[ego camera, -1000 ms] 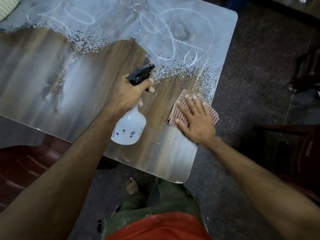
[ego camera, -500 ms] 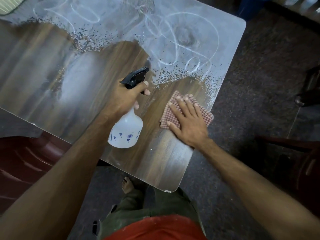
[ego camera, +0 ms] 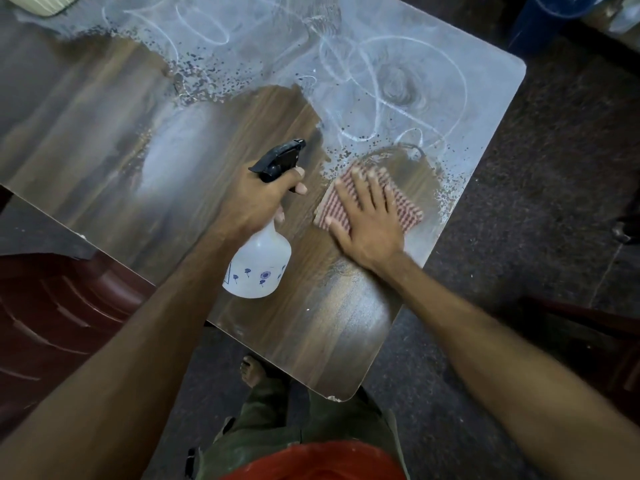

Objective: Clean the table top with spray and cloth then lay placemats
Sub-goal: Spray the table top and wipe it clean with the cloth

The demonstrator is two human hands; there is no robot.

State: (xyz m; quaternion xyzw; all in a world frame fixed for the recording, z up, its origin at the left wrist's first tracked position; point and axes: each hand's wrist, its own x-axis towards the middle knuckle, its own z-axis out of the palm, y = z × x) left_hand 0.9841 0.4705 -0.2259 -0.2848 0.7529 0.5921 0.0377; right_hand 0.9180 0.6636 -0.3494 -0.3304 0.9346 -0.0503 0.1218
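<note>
The red-and-white checked cloth [ego camera: 372,199] lies flat on the wood-grain table top [ego camera: 104,133], near its right edge, pinned under the right hand [ego camera: 367,220], whose fingers are spread straight and press down on the fabric rather than curl round it. Just to its left, the left hand [ego camera: 258,202] is wrapped round the neck of a white spray bottle [ego camera: 259,268] with small blue flowers and a black trigger head [ego camera: 278,161]; the bottle's base looks to rest on or just above the table. Around the cloth and across the near half of the table the dark wood shows through, wet and streaky, so that part appears wiped. The far half and the far right corner carry a pale film with white looping scribbles [ego camera: 398,84] and a speckled border of droplets, so the cleaning seems roughly half done. No placemats are plainly visible; a pale ribbed object [ego camera: 41,3] at the far left corner is cut off and cannot be identified. Laying placemats, by this judgement, has not begun. A dark red plastic chair [ego camera: 52,323] stands at the left.
</note>
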